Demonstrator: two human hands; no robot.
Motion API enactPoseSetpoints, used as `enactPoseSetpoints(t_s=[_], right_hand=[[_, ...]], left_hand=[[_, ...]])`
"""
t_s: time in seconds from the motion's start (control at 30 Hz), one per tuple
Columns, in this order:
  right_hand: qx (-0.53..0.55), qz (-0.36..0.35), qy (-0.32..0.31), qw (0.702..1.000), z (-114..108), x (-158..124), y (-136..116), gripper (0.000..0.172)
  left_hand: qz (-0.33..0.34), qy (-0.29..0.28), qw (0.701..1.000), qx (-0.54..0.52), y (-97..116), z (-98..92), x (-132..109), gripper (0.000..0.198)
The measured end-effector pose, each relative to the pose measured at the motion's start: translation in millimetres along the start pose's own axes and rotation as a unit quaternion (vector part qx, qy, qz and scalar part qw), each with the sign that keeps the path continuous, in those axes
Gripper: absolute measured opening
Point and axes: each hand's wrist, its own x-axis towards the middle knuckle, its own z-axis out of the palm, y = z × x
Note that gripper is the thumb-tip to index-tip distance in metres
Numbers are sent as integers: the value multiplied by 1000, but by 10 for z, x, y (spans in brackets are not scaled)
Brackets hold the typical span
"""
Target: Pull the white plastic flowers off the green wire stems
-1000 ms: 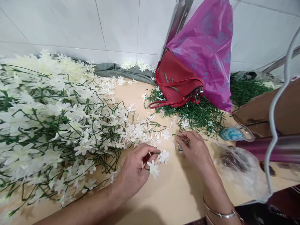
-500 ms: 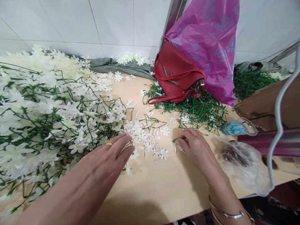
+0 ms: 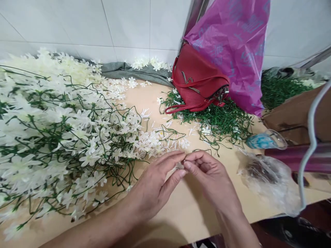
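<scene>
My left hand (image 3: 155, 184) and my right hand (image 3: 207, 179) meet fingertip to fingertip above the table. Between them is a small tuft of thin white stamens (image 3: 179, 166), partly hidden by my left fingers, which are closed round it. My right thumb and forefinger are pinched at the same spot on a thin green stem (image 3: 200, 150), part of which curves out behind the knuckles. Just beyond my hands lie loose white flowers and stamens (image 3: 155, 143). A big heap of white artificial flowers on green stems (image 3: 88, 137) spreads to the left of my left hand.
A red handbag (image 3: 200, 79) rests on a pile of green stems (image 3: 222, 119), with a purple plastic bag (image 3: 238, 51) behind it. On the right are a blue-patterned cup (image 3: 263, 140), a clear plastic bag (image 3: 271, 179), a cardboard box (image 3: 297, 110) and a pale curved cable (image 3: 307, 144).
My left hand has moved right, away from the flower heap, and closed at the right fingertips. My right hand has come slightly left with the pinched stem and stamens.
</scene>
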Motion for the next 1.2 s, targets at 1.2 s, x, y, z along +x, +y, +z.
enactPoseSetpoints(t_s=[1.2], right_hand=[[-254, -72, -56, 963, -90, -21, -38, 17]], left_hand=[[109, 92, 990, 4, -476, 183, -54, 33]])
